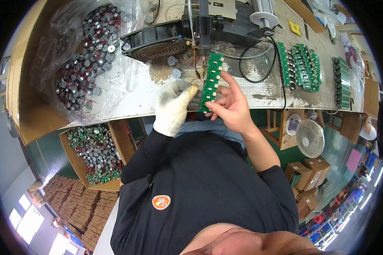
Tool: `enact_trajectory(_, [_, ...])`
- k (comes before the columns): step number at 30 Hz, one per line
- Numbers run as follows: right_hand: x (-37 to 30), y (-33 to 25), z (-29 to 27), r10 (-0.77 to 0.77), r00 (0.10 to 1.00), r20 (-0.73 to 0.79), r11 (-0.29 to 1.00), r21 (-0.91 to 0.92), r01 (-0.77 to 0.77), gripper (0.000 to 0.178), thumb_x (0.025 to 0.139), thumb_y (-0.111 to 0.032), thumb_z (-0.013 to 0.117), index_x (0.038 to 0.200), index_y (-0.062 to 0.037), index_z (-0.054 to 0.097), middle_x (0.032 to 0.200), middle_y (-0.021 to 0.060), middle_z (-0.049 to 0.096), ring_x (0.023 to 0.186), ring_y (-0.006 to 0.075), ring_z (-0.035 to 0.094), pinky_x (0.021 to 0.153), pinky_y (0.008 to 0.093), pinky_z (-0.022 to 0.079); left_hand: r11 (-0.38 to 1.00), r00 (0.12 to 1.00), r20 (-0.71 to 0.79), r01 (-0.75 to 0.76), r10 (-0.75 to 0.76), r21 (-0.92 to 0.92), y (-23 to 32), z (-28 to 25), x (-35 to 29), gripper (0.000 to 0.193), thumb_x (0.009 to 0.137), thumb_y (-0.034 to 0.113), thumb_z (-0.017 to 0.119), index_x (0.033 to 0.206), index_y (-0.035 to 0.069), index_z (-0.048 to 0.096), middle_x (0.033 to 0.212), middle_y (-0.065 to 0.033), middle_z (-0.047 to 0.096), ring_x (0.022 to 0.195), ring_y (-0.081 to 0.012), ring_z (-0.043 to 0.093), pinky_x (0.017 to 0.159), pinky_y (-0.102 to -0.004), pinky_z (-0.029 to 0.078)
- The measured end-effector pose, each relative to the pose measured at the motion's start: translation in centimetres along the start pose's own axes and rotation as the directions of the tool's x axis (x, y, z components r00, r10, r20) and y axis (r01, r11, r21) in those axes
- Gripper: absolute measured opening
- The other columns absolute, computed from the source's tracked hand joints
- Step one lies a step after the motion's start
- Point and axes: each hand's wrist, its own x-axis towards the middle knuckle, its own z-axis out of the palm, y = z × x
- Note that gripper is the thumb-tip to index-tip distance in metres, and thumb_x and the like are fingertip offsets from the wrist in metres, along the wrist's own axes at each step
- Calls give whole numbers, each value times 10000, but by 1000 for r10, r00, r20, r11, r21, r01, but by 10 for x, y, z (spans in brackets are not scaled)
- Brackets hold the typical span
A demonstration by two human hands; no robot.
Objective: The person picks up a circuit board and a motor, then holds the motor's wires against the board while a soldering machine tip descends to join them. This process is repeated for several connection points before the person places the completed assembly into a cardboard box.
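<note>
My right hand is bare and grips a long green circuit board strip between thumb and fingers, tilted upright over the table's front edge. Small pale connectors run along the strip. My left hand, in a whitish glove, is closed with thumb and fingertips together at the strip's left side. Whatever the glove pinches is too small or hidden to name. Just above the fingertips, a soldering iron tip points down from a stand, close to the strip's left edge. Two small round metal parts lie near the glove.
A heap of small round metal parts with red wires lies on plastic at left. A black fan and solder spool stand behind. Green board stacks lie right, beyond a black cable. A filled carton sits below left.
</note>
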Motion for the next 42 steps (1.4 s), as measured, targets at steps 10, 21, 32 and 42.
enact_trajectory(10, [-2, 4, -1, 7, 1000, -7, 1000, 2, -7, 809, 830, 104, 613, 1482, -50, 161, 1109, 199, 581, 706, 167, 659, 519, 242, 542, 1000, 999, -32, 25, -24, 14, -4, 0, -1, 146, 889, 125, 644, 869, -20, 658, 777, -40, 657, 702, -84, 593, 621, -243, 470])
enact_trajectory(21, [-2, 3, 0, 10, 1000, -6, 1000, -13, -10, 787, 840, 77, 616, 1477, -82, 184, 1031, 137, 597, 696, 166, 666, 517, 236, 525, 979, 998, 9, -69, 69, 190, -2, 1, 4, 153, 862, 121, 656, 823, -27, 652, 741, -39, 645, 686, -78, 574, 607, -238, 453])
enact_trajectory(32, [-1, 0, 1, 13, 1000, 1, 1000, 2, -13, 791, 837, 76, 618, 1478, -91, 185, 1037, 136, 589, 703, 169, 667, 523, 236, 530, 981, 996, -5, -82, 84, 173, -4, 0, 4, 159, 861, 144, 672, 836, -12, 658, 732, -23, 627, 681, -83, 560, 600, -248, 440])
enact_trajectory(42, [-3, 3, 0, 20, 1000, -18, 1000, -17, -20, 787, 834, 79, 621, 1475, -92, 197, 1033, 132, 595, 709, 159, 665, 532, 232, 527, 982, 996, 0, -89, 91, 164, -2, 3, 3, 147, 846, 110, 666, 775, -18, 656, 710, -30, 627, 658, -80, 553, 582, -250, 430])
